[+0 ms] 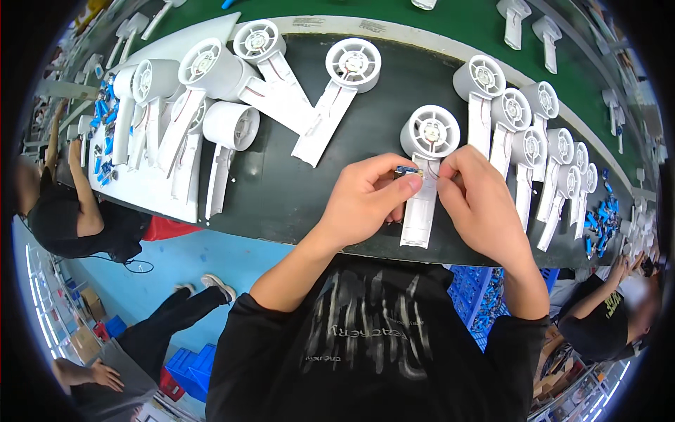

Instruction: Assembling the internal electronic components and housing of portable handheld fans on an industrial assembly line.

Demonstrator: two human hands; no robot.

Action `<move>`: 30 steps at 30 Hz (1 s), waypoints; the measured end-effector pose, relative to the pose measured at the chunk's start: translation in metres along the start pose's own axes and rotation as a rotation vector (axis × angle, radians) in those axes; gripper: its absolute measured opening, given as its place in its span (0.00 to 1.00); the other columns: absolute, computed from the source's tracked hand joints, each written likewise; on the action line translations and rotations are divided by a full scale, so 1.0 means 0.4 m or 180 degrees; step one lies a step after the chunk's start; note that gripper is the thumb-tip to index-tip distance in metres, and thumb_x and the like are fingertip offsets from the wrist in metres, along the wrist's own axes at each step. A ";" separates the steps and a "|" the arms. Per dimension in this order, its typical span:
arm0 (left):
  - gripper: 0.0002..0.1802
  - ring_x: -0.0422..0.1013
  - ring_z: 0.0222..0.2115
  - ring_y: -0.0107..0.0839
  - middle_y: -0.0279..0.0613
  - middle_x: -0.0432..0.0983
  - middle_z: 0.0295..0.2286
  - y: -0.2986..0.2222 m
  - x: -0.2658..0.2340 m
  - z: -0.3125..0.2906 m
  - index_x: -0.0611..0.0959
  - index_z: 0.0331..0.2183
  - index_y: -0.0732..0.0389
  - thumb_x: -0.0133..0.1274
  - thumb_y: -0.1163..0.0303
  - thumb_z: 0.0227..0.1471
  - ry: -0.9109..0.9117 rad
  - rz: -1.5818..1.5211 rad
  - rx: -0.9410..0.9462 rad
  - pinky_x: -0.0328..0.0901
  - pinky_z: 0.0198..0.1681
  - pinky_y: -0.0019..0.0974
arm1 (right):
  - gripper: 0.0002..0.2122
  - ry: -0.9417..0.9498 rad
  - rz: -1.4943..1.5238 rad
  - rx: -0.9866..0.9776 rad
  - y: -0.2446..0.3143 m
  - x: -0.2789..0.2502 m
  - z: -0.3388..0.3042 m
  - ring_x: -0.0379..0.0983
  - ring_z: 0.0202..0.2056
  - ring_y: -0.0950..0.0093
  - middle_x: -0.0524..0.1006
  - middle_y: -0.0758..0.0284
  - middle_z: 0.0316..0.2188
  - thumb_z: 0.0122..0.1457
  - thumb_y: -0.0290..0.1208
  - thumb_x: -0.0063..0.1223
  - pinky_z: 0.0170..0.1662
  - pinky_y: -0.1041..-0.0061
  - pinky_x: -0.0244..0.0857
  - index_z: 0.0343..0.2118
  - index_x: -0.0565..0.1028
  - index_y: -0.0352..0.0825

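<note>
Black-sleeved forearms come up from lower edge to dark belt (281, 190). Left hand (365, 200) curled shut, pinching small blue part (405, 169) at thumb/forefinger tip. Right hand (478, 204) closed, fingertips nipping thin wires just beside blue part. White fan housing (427, 165) lies flat betw. both hands, round head away from person, handle toward belt's near edge. Row of white housings (541, 141) close on right; bare belt to left of left hand. Pile of housings (204, 105) well apart, far left.
</note>
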State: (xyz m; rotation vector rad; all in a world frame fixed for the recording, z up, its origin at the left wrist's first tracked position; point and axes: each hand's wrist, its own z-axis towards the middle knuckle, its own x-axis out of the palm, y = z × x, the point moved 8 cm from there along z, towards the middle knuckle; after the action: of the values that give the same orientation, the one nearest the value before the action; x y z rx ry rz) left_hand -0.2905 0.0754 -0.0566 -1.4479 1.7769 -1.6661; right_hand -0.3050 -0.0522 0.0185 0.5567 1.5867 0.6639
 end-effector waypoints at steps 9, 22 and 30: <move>0.10 0.66 0.17 0.17 0.34 0.72 0.19 -0.004 -0.017 -0.005 0.78 0.37 0.68 0.52 0.71 0.54 -0.0070 0.0065 0.0115 0.59 0.18 0.22 | 0.11 0.0889 0.3318 0.0497 -0.047 0.066 0.028 0.73 0.28 0.78 0.77 0.64 0.28 0.53 0.14 0.46 0.31 0.80 0.68 0.39 0.74 0.24; 0.11 0.67 0.15 0.25 0.41 0.72 0.16 -0.007 -0.019 -0.004 0.77 0.37 0.71 0.49 0.74 0.54 -0.0214 0.0175 0.0098 0.61 0.17 0.27 | 0.12 -0.0509 0.0120 -0.1946 0.023 0.013 0.026 0.68 0.20 0.74 0.72 0.67 0.21 0.39 0.17 0.57 0.20 0.79 0.60 0.30 0.78 0.32; 0.11 0.66 0.14 0.19 0.36 0.71 0.16 -0.009 -0.024 -0.004 0.78 0.35 0.71 0.52 0.72 0.54 -0.0272 -0.0035 0.0154 0.58 0.16 0.23 | 0.10 -0.0665 0.0269 -0.1853 0.003 0.025 0.023 0.67 0.18 0.75 0.71 0.67 0.19 0.41 0.20 0.60 0.20 0.78 0.59 0.30 0.78 0.32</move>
State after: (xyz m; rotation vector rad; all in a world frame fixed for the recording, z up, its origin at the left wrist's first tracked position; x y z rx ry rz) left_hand -0.2860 0.0846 -0.0570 -1.4873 1.6749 -1.6160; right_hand -0.2970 -0.0436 0.0115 0.2467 1.1068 1.0469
